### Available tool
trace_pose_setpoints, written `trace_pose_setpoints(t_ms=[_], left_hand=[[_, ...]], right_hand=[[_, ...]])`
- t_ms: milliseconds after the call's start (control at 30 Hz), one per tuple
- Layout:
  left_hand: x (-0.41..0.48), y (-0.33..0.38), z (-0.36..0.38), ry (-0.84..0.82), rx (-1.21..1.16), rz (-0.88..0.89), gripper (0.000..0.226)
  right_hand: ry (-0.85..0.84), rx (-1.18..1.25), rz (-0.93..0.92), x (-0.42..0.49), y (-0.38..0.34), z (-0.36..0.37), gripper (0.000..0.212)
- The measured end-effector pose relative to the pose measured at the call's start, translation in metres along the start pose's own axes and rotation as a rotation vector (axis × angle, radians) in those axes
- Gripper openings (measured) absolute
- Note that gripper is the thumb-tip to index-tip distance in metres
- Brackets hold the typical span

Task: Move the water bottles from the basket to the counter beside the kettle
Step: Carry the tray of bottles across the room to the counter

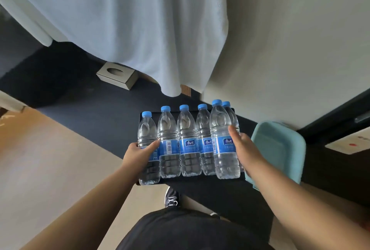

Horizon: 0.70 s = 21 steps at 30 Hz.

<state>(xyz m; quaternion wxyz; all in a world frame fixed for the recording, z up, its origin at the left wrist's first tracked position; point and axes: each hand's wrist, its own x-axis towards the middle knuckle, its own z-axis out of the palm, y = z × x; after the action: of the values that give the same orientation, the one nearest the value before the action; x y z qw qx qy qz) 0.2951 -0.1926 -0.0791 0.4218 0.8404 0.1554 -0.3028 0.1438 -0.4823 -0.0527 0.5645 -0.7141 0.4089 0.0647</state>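
Note:
Several clear water bottles with blue caps and blue labels stand upright in a row on a black tray that rests on a dark counter. My left hand grips the leftmost bottle around its label. My right hand grips the large bottle at the right end of the row. One more bottle stands just behind that one, mostly hidden. No basket or kettle is in view.
A light blue plastic tray lies right of the bottles. A grey tissue box sits on the dark counter farther back, below a hanging white cloth. A wall is to the right, wooden floor to the left.

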Motion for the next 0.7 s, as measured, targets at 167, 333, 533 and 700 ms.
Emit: trace_pose_setpoints(t_ms=[167, 333, 533, 700], left_hand=[[-0.039, -0.02, -0.014, 0.065, -0.099, 0.001, 0.066], [-0.065, -0.041, -0.043, 0.099, -0.173, -0.01, 0.064], [-0.085, -0.061, -0.089, 0.145, -0.32, 0.001, 0.061], [-0.087, -0.085, -0.139, 0.216, -0.388, 0.02, 0.049]], right_hand=[[-0.086, -0.027, -0.062, -0.012, -0.009, 0.002, 0.109], [-0.134, -0.036, -0.044, -0.024, -0.028, 0.02, 0.101], [-0.221, -0.024, -0.074, -0.041, -0.067, 0.057, 0.113], [-0.285, -0.016, -0.102, -0.056, -0.102, 0.108, 0.13]])
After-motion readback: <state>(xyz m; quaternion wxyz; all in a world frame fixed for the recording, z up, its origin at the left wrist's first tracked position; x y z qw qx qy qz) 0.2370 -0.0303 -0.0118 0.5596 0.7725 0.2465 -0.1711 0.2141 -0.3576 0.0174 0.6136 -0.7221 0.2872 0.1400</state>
